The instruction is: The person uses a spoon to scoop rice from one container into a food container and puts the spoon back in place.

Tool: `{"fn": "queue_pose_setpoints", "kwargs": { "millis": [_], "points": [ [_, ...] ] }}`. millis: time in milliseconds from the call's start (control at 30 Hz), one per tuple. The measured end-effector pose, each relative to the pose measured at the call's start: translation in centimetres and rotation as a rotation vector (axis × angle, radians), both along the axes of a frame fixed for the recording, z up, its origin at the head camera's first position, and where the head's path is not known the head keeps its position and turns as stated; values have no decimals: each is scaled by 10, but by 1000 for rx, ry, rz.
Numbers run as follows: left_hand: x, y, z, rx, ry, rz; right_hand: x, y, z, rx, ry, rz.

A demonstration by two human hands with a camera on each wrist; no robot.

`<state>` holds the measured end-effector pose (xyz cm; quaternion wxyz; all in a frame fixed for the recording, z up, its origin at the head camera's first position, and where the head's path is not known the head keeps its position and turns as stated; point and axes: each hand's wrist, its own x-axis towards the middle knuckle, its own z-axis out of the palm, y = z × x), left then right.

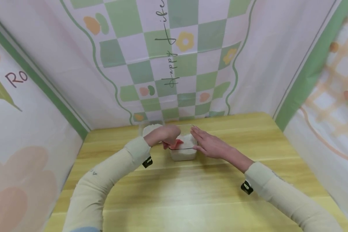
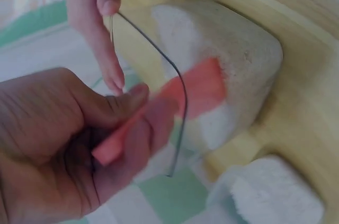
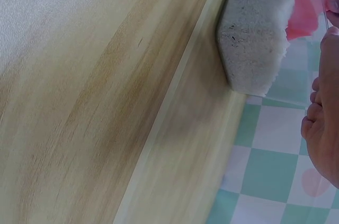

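A clear box (image 1: 183, 157) with a dark rim line stands near the table's back edge, partly filled with white, rice-like grains (image 3: 254, 33). My left hand (image 1: 167, 133) grips the handle of a pink scoop (image 2: 206, 89). In the right wrist view the scoop's blade lies against the top of the grains, inside the box. My right hand (image 1: 211, 145) rests at the box's right side with its fingers straight, the fingertips right at the rim.
A second clear container (image 1: 141, 128) with a white fill (image 2: 275, 192) stands at the back left, partly hidden behind the left hand. The wooden table (image 1: 185, 199) ends at a checked cloth backdrop (image 1: 150, 72), with curtains on both sides.
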<state>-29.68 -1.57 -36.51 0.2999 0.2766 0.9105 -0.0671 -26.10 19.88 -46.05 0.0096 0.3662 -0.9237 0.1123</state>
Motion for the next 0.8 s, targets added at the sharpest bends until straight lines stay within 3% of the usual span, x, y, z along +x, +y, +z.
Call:
{"fn": "queue_pose_setpoints", "kwargs": {
  "millis": [300,600,800],
  "points": [
    [-14,-19,-16,220,-131,143,1,-2,1,15,-18,-15],
    [-13,-40,-18,431,-261,228,1,-5,4,17,-9,-8],
    [-11,-55,-24,561,-295,280,2,-3,3,16,0,-6]
  ]
}}
